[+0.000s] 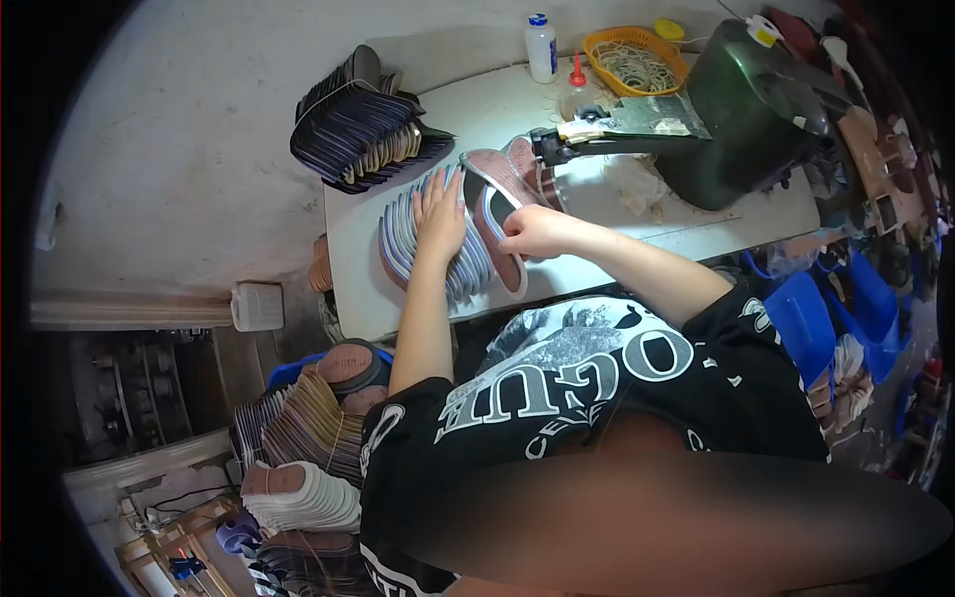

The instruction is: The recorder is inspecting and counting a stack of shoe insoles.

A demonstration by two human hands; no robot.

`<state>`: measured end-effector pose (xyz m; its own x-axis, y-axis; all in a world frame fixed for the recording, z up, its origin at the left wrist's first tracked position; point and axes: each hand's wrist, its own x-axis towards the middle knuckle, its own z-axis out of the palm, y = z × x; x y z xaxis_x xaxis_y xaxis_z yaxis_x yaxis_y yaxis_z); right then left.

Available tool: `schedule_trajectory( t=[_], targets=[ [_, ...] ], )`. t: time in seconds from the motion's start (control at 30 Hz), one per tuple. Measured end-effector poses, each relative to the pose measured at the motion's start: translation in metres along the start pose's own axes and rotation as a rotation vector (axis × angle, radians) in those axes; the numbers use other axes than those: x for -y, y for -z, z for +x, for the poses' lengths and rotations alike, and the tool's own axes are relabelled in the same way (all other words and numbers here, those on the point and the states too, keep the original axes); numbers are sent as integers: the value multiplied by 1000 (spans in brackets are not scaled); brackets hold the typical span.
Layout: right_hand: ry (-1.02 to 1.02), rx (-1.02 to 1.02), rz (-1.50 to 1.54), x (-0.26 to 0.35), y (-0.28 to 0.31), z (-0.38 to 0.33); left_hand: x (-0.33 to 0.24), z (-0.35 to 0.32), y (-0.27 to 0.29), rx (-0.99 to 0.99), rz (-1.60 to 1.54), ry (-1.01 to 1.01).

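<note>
My left hand (440,224) lies flat, fingers stretched out, over a leaning row of shoe insoles (396,235) with pale blue-white edges on the white table. My right hand (537,233) is closed at the edge of a pinkish-brown insole (486,227) standing at the right end of that row; its fingertips are partly hidden. Just beyond, more pinkish insoles (497,171) with light rims lie beneath the black end of a dark green machine's arm (637,142).
Dark insoles (358,124) are bundled at the table's far left. At the back stand a white bottle (541,52), a red-tipped squeeze bottle (577,98) and an orange basket (602,80) of rubber bands. Tied insole bundles (303,418) sit low left; blue bins (799,316) stand right.
</note>
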<state>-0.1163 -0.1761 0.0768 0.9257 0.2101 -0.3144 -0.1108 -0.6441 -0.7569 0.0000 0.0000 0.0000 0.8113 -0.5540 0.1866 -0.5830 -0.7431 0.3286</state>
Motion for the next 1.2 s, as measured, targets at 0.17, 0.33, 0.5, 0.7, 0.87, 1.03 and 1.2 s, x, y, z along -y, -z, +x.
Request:
schedule_trajectory(
  t=[0.17,0.33,0.5,0.7,0.87,1.03,1.2],
  targets=[
    [-96,126,351,25,-2,-48,20,-30,1,25,-338,-8],
    [125,198,387,71,50,-90,5,-37,29,-327,-1259,464],
    [267,80,403,63,76,-95,-88,-33,111,-147,-2104,284],
    [301,7,855,26,49,-55,-99,-15,109,-83,-1916,446],
    [477,86,1469,-9,21,-22,-124,-4,92,149,-1965,392],
    [299,2,1342,-18,42,-30,-138,6,91,165,-1861,233],
    [132,-66,806,-5,76,-51,-132,13,80,94,-1553,171]
  ],
)
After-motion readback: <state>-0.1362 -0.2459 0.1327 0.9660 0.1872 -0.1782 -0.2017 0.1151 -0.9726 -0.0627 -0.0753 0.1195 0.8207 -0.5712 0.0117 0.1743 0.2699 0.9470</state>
